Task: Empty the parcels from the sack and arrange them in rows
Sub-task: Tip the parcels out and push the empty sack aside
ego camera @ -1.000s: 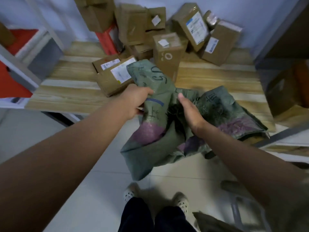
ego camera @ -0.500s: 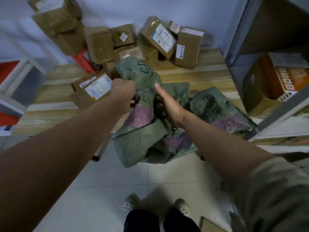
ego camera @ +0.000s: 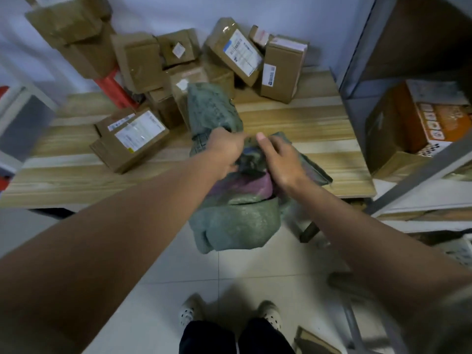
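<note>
Head view. The green woven sack (ego camera: 237, 218) lies draped over the near edge of the wooden table (ego camera: 306, 123). Its upper part rests on the tabletop and rises toward the pile of boxes; its lower part hangs folded over the edge toward the tiled floor (ego camera: 255, 272). The long axis of the sack runs away from the person, from the hanging fold up to the far end among the boxes.

The left hand (ego camera: 224, 152) grips the sack fabric from the left, fingers curled round a bunched fold. The right hand (ego camera: 278, 159) rests on the sack just beside it, thumb raised, fingers bent into the cloth; it appears to pinch the fabric, though the fingertips are hidden. The two hands sit almost touching at the middle of the sack, at the table edge.

The cardboard parcels (ego camera: 240, 54) lie in a loose heap at the far side of the table against the wall, beyond both hands. One labelled parcel (ego camera: 132, 139) lies nearest, to the left of the left hand and well apart from the right. No rows are formed.

Judgement: the sack looks flat and empty. The left hand is the nearer one for the first parcel once the sack is set aside.

A metal shelf unit (ego camera: 419, 175) stands at the right, holding an orange printed carton (ego camera: 431, 118).
</note>
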`<state>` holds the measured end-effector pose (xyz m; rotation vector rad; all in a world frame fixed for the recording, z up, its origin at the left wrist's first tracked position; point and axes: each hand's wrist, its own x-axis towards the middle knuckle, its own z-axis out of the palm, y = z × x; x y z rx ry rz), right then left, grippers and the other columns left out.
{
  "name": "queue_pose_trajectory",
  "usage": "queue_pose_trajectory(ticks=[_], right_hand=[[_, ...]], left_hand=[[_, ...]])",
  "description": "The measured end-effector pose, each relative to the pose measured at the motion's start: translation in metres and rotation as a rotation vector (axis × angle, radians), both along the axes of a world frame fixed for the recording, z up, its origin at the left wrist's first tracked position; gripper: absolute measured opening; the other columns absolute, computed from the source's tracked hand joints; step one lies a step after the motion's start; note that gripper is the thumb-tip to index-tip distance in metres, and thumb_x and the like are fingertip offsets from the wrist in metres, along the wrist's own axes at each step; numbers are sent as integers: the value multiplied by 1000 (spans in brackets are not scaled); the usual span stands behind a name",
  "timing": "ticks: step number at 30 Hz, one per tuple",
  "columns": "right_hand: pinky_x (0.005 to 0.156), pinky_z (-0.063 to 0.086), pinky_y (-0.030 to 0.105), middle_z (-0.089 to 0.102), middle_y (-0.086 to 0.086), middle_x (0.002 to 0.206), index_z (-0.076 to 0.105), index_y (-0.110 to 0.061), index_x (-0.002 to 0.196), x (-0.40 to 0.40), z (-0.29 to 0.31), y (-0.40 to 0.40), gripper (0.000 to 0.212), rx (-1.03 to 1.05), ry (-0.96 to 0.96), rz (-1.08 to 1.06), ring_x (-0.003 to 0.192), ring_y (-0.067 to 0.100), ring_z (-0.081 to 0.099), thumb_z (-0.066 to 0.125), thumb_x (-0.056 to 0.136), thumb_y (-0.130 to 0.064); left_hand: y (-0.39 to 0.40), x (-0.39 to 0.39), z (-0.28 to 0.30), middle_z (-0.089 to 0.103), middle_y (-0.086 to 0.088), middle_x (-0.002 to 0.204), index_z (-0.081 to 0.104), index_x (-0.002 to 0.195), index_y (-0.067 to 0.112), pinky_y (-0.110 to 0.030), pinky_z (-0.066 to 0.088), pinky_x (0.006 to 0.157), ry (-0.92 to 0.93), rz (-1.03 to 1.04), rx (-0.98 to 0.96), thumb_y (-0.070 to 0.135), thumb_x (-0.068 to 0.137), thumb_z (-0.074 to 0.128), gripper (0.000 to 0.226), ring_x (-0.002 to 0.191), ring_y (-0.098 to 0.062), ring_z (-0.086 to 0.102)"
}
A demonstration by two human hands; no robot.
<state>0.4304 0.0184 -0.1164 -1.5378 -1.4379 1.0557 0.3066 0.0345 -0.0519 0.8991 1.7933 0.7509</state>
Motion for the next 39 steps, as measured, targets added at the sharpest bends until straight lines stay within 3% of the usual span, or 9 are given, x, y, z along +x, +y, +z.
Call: queue_pose_trajectory(ticks=[4, 8, 12, 16, 19, 23, 29, 35, 39], right_hand=[[110, 26, 48, 49, 10, 145, 49, -26, 141, 53, 6, -11, 73, -16, -484, -116, 135, 32, 38, 43, 87, -75], [110, 38, 51, 45, 9, 148, 27, -34, 151, 72, -33, -13, 122, -359, -366, 20, 135, 34, 45, 57, 50, -96], [105, 46, 47, 55, 13, 134, 41, -30, 144, 67, -69, -3, 100, -446, -324, 3, 123, 36, 54, 64, 61, -81], [102, 48, 46, 60, 15, 129, 53, -23, 134, 55, -76, 6, 63, -451, -270, -2, 118, 36, 58, 66, 81, -55], [103, 46, 47, 60, 17, 130, 55, -20, 134, 49, -78, 11, 55, -448, -243, -57, 118, 39, 57, 58, 89, -53], [99, 43, 39, 61, 20, 131, 56, -10, 135, 50, -75, 11, 53, -431, -182, -106, 122, 40, 55, 47, 100, -48], [101, 43, 40, 60, 24, 131, 59, 2, 130, 63, -70, 15, 58, -495, -115, -240, 122, 41, 55, 42, 103, -46], [99, 40, 36, 56, 26, 136, 53, 6, 135, 77, -57, 29, 58, -572, -98, -306, 126, 41, 52, 37, 105, -41], [104, 40, 38, 52, 22, 141, 40, -1, 142, 90, -39, 37, 55, -500, -88, -448, 128, 37, 50, 51, 101, -37]], left_hand=[[0, 37, -15, 52, 0, 129, 41, 145, 19, -55, 46, 100, -153, -147, -135, 72, 88, 43, 78, 117, -34, 56], [5, 54, -42, 44, 0, 150, 40, 147, 23, -53, 36, 109, -299, -229, -200, 74, 91, 33, 76, 128, -30, 48], [7, 34, -42, 45, -5, 149, 41, 148, 16, -39, 49, 96, -263, -352, -169, 52, 97, 49, 63, 126, -29, 53], [6, -25, -37, 73, -14, 103, 71, 99, 9, -32, 59, 67, 80, -65, 167, 21, 91, 69, 15, 74, -19, 69], [-5, -69, -58, 69, -10, 113, 66, 108, 10, -31, 50, 86, 301, 223, 134, 27, 78, 82, 38, 103, -25, 66], [-26, -90, -91, 52, -12, 139, 43, 140, 0, -33, 41, 83, 136, 149, -275, 47, 75, 81, 88, 111, -25, 53], [-23, -61, -107, 69, -6, 101, 62, 113, 3, -21, 44, 52, -90, 127, -265, 40, 72, 84, 59, 71, -13, 61], [15, -40, -108, 74, -13, 86, 71, 110, 5, -33, 59, 53, -253, 97, -267, 20, 73, 85, 42, 64, -23, 71], [53, -16, -102, 69, -10, 85, 62, 91, 16, -41, 60, 76, -181, 13, -114, 4, 77, 80, 26, 76, -26, 68]])
